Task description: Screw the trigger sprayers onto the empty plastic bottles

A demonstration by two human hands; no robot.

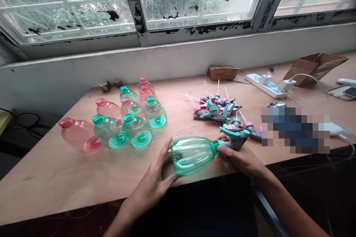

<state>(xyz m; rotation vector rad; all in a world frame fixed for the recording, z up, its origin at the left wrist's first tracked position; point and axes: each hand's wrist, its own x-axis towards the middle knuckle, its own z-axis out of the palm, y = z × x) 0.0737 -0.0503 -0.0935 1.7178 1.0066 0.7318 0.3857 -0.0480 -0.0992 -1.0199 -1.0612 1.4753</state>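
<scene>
A green see-through plastic bottle (191,153) lies on its side at the front edge of the wooden table (55,174). My left hand (155,181) cups its base, fingers curled around it. My right hand (239,157) grips the neck end, where a grey and teal trigger sprayer head (236,137) sits on the bottle. Just beyond lies a heap of loose sprayer heads (218,109) with pink and teal collars and thin white tubes.
Several empty pink and green bottles (125,122) lie clustered at the left middle. A white power strip (265,85), a small brown box (222,72), an open cardboard box (317,64) and a phone (343,92) sit at the back right. A blurred patch covers something at the right.
</scene>
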